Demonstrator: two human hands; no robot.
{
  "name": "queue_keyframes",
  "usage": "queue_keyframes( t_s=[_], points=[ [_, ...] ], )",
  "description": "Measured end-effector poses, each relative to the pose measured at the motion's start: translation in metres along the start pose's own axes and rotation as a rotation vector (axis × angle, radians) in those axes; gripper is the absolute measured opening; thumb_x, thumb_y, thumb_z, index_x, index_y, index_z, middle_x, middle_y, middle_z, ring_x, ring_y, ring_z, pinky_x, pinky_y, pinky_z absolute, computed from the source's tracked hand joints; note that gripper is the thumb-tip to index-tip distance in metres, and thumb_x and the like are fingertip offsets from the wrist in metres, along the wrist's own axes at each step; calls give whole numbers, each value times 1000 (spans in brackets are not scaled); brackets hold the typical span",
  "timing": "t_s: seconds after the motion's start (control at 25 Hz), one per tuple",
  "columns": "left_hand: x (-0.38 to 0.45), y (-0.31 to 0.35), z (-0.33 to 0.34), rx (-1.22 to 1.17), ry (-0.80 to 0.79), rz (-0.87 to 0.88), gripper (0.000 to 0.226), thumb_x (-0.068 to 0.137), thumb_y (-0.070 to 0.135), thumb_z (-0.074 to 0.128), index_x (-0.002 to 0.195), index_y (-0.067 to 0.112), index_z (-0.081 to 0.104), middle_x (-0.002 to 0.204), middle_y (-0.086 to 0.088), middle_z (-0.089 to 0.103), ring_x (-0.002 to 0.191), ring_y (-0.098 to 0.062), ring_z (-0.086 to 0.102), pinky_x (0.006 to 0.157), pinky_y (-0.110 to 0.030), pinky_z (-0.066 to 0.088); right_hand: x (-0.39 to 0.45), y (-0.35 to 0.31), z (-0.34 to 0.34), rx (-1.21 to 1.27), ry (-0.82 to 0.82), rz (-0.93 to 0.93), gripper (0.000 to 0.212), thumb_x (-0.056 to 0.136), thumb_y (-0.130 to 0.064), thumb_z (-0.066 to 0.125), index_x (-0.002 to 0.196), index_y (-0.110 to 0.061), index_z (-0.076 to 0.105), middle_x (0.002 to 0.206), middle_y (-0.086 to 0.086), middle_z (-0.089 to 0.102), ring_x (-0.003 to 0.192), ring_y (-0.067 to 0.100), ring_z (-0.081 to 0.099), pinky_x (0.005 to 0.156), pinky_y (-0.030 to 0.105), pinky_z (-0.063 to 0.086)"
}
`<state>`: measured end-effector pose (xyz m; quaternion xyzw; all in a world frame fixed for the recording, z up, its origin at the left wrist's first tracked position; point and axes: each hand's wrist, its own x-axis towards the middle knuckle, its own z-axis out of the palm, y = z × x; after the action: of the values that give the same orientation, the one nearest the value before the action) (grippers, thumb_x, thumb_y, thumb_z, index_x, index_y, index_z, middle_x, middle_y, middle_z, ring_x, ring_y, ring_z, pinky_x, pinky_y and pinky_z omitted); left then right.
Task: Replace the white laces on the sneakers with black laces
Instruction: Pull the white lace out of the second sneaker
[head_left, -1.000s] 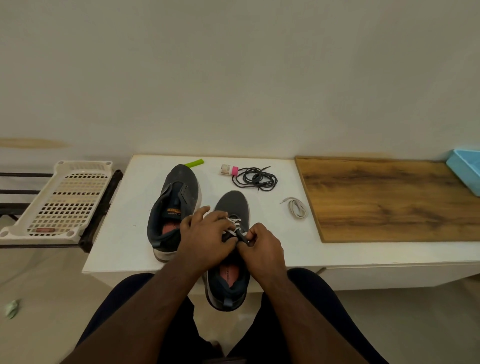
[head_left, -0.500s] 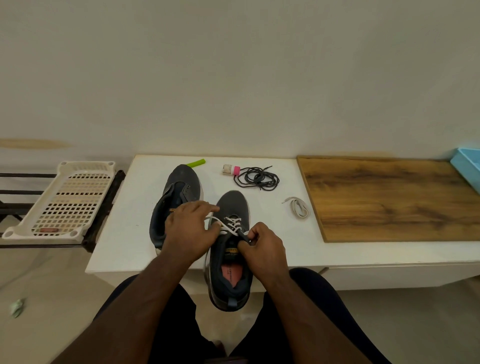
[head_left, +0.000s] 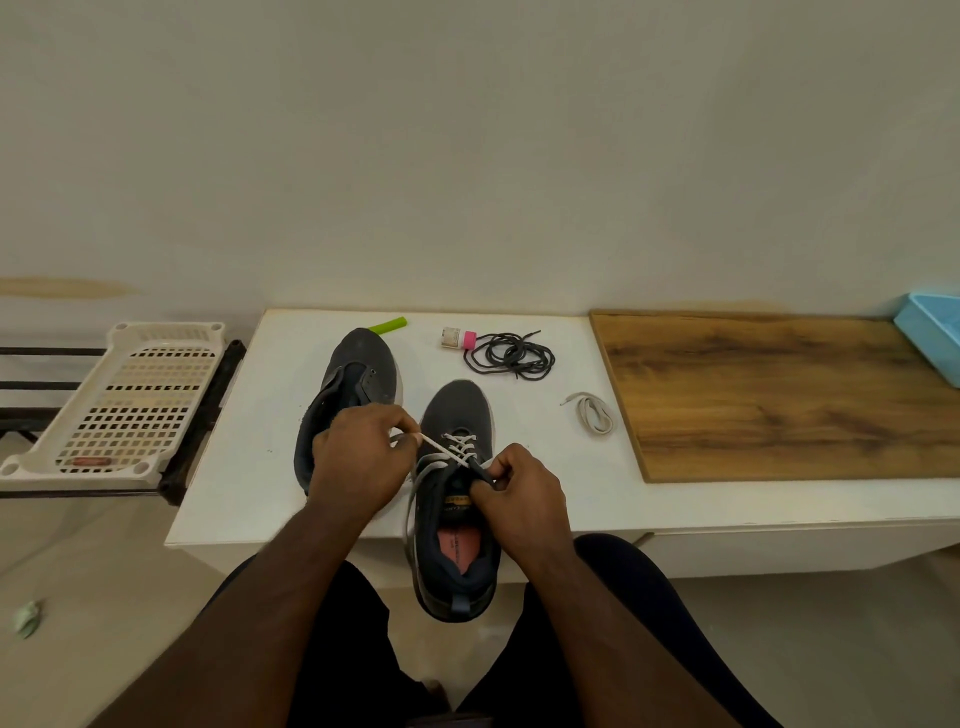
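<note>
Left hand (head_left: 358, 462): fingers curled, pinching one strand of the white lace (head_left: 457, 449) and holding it taut, out to the left of the eyelets. Right hand (head_left: 522, 493): thumb and fingers pinching the upper edge of the laced sneaker (head_left: 454, 525) at its right eyelet row, next to the lace crossings.

The laced sneaker lies between the two hands, toe pointing away from the person, heel overhanging the near edge of the white worktop (head_left: 249, 467). White lace is threaded through the lower eyelets; loose loops trail down the left side of the sneaker, below the left hand.

Second sneaker (head_left: 358, 384): just beyond and partly under the left hand, toe away, eyelets showing no lace.

Black laces (head_left: 511, 356): loose coil on the worktop, well beyond the right hand. A small pink-capped bottle (head_left: 460, 339) lies touching or just beside the coil's left edge. A green marker-like item (head_left: 388, 326) sits past the toe of the second sneaker.

A removed white lace bundle (head_left: 592, 413) lies beyond and right of the right hand, near the wooden board (head_left: 779, 395). Blue tray (head_left: 935, 338) at the board's far right. Perforated plastic rack (head_left: 130, 400) well left of the left hand.
</note>
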<state>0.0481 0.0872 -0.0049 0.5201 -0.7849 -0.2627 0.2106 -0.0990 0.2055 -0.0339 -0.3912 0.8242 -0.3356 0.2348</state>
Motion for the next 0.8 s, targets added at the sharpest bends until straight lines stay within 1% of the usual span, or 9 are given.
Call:
queue_keyframes(
  t_s=[0.04,0.12,0.16,0.2,0.28,0.36,0.6,0.72,0.8],
  points=[
    [-2,-1,0,36,-12,15,9,87,35,65,91,42,67,89,22,62,104,-14,59,99,-49,43,0,0,0,0,2,-2,17,81,-26,68,81,-25,51,78,-7,60,72,11,56,63,26,46],
    [-8,5,5,126,-106,92,29,88,40,62,116,46,63,125,24,58,132,-14,42,108,-50,27,-1,0,-1,2,8,-8,17,80,-25,68,80,-25,51,77,-7,60,71,11,56,62,27,45],
    [-11,8,10,163,-164,131,34,88,43,61,123,47,61,135,26,52,138,-13,33,110,-50,22,-1,0,-1,2,10,-12,17,80,-25,68,80,-25,51,77,-7,60,70,11,56,62,27,45],
    [-12,13,15,191,-210,155,32,89,46,59,121,48,61,137,27,50,140,-12,29,110,-49,20,-2,0,-1,2,11,-13,17,80,-25,68,80,-25,51,76,-7,59,69,11,55,61,27,44],
    [-13,19,22,203,-244,151,18,90,46,57,106,43,65,125,24,57,135,-12,34,107,-47,23,-2,0,-1,0,10,-14,17,80,-26,68,81,-25,51,76,-7,59,69,10,56,62,27,44],
    [-14,21,25,194,-238,138,10,93,42,55,97,38,63,111,20,59,125,-11,42,105,-46,27,-2,0,-1,1,9,-14,17,81,-25,68,80,-25,51,76,-8,59,69,10,56,62,26,44],
    [-17,16,23,227,-232,177,19,86,49,57,100,37,61,109,19,59,117,-9,44,101,-44,31,-2,-1,-2,2,16,-11,17,81,-26,68,80,-24,52,76,-8,60,70,10,56,62,26,44],
    [-15,20,23,222,-194,216,9,86,42,58,90,34,60,99,17,58,107,-10,49,96,-41,36,-3,-1,-3,-2,18,-6,16,81,-24,68,81,-24,52,76,-7,60,70,10,56,61,26,44],
    [-10,17,15,117,-141,176,6,84,38,60,82,33,63,92,17,61,96,-7,54,90,-38,43,-3,-1,-2,-6,23,-5,16,81,-24,68,82,-24,52,76,-7,60,70,11,57,62,28,46]
  ],
)
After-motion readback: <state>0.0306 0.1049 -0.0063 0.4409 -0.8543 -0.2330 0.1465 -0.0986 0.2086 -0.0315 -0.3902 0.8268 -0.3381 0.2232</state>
